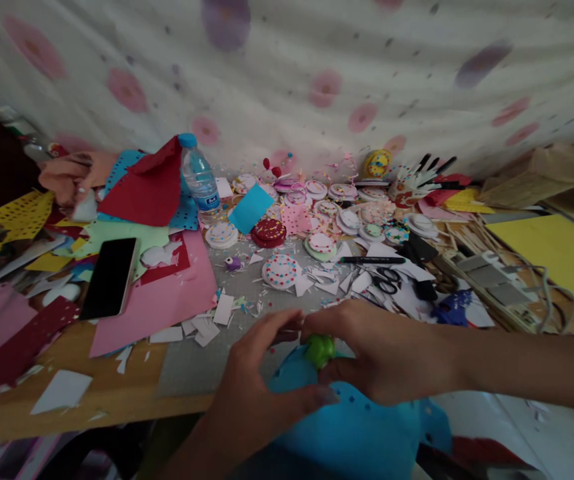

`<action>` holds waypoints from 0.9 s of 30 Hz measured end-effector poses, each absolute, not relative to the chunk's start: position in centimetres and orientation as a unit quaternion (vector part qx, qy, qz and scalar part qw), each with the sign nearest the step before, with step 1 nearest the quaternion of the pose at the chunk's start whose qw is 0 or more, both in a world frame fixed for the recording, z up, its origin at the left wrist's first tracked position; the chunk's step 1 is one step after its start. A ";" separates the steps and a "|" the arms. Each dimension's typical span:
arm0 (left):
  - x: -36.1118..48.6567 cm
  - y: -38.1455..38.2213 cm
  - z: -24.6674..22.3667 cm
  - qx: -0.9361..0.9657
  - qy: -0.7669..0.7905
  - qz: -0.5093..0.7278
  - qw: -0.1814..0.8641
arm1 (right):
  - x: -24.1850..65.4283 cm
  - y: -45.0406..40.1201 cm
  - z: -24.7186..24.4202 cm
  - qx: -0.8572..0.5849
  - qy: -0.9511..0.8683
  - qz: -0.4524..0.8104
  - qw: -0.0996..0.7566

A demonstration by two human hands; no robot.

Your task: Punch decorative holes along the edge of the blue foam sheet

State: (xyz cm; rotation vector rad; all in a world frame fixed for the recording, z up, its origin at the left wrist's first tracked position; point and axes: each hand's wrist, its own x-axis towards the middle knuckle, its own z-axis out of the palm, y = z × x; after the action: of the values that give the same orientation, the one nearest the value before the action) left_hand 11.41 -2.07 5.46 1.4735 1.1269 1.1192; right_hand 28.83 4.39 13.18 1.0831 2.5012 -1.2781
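Craft workspace [127, 393]: paper scraps [224, 309], scissors [389, 289]

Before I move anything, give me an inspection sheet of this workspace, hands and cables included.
Surface: wooden table with a grey mat, heavily littered.
Work items: blue sheet with punched holes; small green object at its edge.
Clutter: paper scraps, phone, bottle, black pen, scissors.
Left hand: thumb over the blue sheet, fingers curved; whether it grips can't be told.
Right hand: pinching the green object.
Cables: pale cable by the power strip on the right; its far end isn't clear.
Surroundings: floral cloth hanging behind the table.
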 end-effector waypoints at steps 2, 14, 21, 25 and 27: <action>11.4 -1.9 5.6 0.614 0.466 0.430 0.471 | 28.7 4.3 12.8 0.351 0.834 -0.421 0.063; 11.7 -2.0 4.4 0.657 0.483 0.481 0.322 | 28.5 4.6 11.3 0.332 0.869 -0.365 0.038; 11.4 -1.7 5.0 0.671 0.497 0.357 0.420 | 28.5 4.5 10.6 0.364 0.842 -0.393 0.061; 11.8 -1.8 4.4 0.652 0.517 0.369 0.414 | 28.3 4.6 10.2 0.373 0.838 -0.395 0.056; 12.0 -1.7 4.0 0.639 0.517 0.401 0.404 | 28.3 4.9 9.9 0.371 0.839 -0.395 0.043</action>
State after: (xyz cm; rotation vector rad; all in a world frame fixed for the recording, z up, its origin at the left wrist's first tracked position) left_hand 11.97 -1.73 3.98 1.6143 1.3064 1.0121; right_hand 28.26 4.87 9.89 1.1333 2.5668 -1.2090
